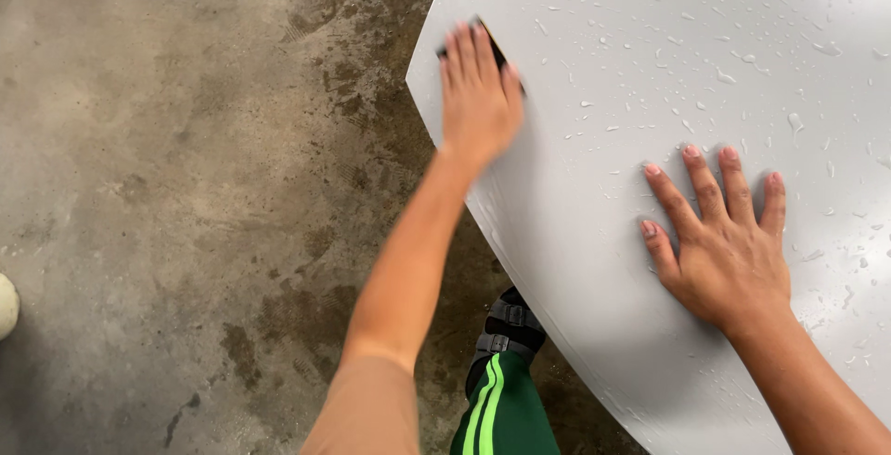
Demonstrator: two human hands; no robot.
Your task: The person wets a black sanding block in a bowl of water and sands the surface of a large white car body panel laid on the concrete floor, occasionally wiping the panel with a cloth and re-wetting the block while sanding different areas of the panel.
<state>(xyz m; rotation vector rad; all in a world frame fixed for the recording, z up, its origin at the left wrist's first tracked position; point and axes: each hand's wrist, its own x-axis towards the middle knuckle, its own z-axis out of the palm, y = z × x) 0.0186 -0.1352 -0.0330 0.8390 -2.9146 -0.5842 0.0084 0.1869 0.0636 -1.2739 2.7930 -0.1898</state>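
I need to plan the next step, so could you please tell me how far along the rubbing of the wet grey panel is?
Done: the large, smooth grey panel is already wet, with droplets spread across it. In hand: the left hand presses a small dark flat pad near the panel's left edge, while the right hand rests flat on it. Left: how much has been rubbed cannot be told; the surface looks uniform.

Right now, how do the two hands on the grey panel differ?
The left hand lies with fingers together near the grey panel's edge, pressing a dark flat pad under its fingers; the right hand is spread, fingers apart, and holds nothing. The left arm is stretched far forward; the right hand rests nearer the body and further in on the panel. Both lie palm down on the wet surface.
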